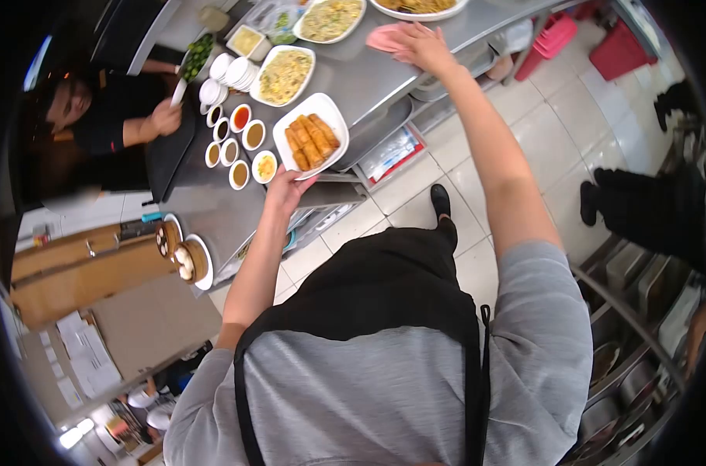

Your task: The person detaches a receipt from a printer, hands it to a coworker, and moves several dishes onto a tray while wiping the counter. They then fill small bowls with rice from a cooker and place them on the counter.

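Observation:
My left hand (288,192) grips the near edge of a white plate (322,106), fingers beneath it. Golden-brown fried rolls (313,142) lie side by side on that plate. Farther along the steel counter (372,81), my right hand (427,48) is closed on a pink cloth (388,39) at the counter's edge. Left of the plate stand several small cups of sauce, among them a red one (241,117) and one with a yellow filling (264,166). A dish of fried rice (285,75) sits between my two hands, near the plate.
More filled dishes (330,19) line the counter's far end, by stacked white cups (243,73). Across the counter, a person's hand (165,118) holds a light-coloured handle or blade. Steamer baskets (186,262) stand at the left end. A shelving rack (640,326) is on the right.

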Available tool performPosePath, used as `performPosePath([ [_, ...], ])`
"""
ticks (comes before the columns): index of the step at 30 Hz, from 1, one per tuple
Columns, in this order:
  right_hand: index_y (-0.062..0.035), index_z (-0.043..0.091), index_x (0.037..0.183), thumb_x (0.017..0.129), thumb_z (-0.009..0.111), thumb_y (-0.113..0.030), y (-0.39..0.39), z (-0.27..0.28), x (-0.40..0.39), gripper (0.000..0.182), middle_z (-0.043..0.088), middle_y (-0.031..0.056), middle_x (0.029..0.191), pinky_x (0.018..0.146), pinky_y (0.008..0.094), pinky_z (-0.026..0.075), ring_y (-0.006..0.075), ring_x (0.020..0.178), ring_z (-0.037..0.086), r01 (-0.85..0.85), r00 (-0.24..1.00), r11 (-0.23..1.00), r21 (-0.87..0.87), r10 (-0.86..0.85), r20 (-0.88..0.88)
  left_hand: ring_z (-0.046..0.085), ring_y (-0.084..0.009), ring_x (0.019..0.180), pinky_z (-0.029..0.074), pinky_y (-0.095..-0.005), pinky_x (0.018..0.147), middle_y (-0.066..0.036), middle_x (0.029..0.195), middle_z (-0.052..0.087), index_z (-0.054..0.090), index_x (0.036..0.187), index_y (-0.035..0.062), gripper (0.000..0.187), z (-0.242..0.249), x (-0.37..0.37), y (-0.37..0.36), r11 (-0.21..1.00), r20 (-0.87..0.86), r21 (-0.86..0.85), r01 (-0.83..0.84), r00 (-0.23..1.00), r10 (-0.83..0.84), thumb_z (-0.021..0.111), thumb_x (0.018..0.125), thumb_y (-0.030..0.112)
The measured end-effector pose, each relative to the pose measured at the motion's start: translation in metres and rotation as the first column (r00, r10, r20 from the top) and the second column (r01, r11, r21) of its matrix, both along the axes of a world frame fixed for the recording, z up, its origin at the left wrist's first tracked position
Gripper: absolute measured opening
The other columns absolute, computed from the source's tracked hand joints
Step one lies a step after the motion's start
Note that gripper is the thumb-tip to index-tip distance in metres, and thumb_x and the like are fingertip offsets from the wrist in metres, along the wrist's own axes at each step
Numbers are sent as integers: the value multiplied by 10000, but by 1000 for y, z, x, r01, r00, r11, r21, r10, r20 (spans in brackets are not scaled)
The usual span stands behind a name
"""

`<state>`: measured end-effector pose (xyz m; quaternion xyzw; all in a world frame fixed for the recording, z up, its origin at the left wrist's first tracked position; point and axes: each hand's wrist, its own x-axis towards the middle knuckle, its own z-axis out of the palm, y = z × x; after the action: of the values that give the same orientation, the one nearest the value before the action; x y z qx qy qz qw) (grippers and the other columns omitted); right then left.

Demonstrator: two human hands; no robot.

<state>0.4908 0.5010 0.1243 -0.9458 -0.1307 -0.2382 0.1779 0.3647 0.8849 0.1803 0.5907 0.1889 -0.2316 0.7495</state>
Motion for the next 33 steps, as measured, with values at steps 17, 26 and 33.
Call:
performPosePath([
  [17, -153, 529, 1016, 886, 376, -342, 94, -116, -38, 275, 518, 7, 1000, 877, 519, 270, 186, 949, 413, 473, 853, -649, 595, 171, -492, 491, -324, 1037, 484, -381, 840, -182, 1192, 414, 294, 1198, 9, 473, -3, 2, -2, 1000, -36, 17, 10, 999, -9, 374, 741, -82],
  [26, -28, 545, 789, 755, 622, -87, 69, -164, -25, 102, 565, 44, 771, 761, 256, 383, 145, 736, 509, 255, 847, -705, 662, -168, -504, 503, -299, 1028, 490, -383, 823, -159, 1161, 450, 335, 1177, 18, 442, 0, -2, -1, 1000, -21, -28, -13, 1000, 12, 386, 747, -70],
  [33, 3, 622, 690, 658, 707, -200, 48, -102, -45, 222, 626, 165, 728, 657, 340, 451, 238, 682, 594, 764, 535, -17, 645, -543, -647, 520, -303, 998, 483, -382, 828, -175, 1161, 436, 329, 1180, 25, 424, 3, -1, 2, 996, -4, -92, -1, 1000, 1, 361, 771, -81],
])
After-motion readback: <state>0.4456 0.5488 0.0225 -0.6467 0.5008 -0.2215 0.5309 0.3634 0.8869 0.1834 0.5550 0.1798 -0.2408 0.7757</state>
